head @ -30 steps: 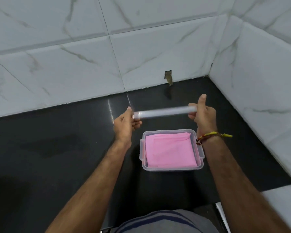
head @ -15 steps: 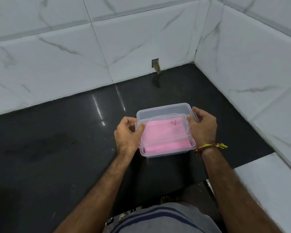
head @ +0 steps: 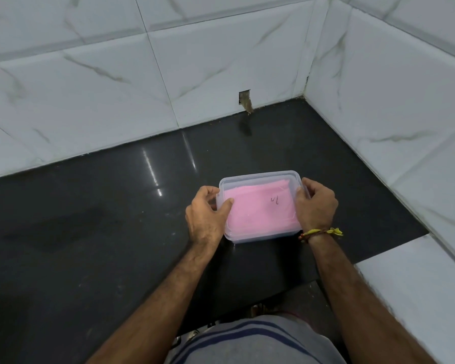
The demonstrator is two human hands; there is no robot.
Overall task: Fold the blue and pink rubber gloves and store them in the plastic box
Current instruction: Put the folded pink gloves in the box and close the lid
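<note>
A clear plastic box [head: 260,239] sits on the black counter [head: 116,219] with its clear lid [head: 260,177] lying flat on top. A folded pink glove [head: 258,214] shows through the lid; a small dark mark is on the lid. No blue glove is visible. My left hand [head: 206,216] grips the box's left end, thumb on the lid and fingers curled round the edge. My right hand [head: 317,206] grips the right end the same way.
White marble-pattern tiled walls [head: 168,74] close the counter at the back and right [head: 405,114], meeting in a corner. A small hole in the back wall [head: 244,99] holds a brown stub. The counter's front edge [head: 273,290] is near my body.
One second ago both hands held the lid upright above the open box. They lowered it onto the box, and it now lies flat with both hands pressing its ends.
</note>
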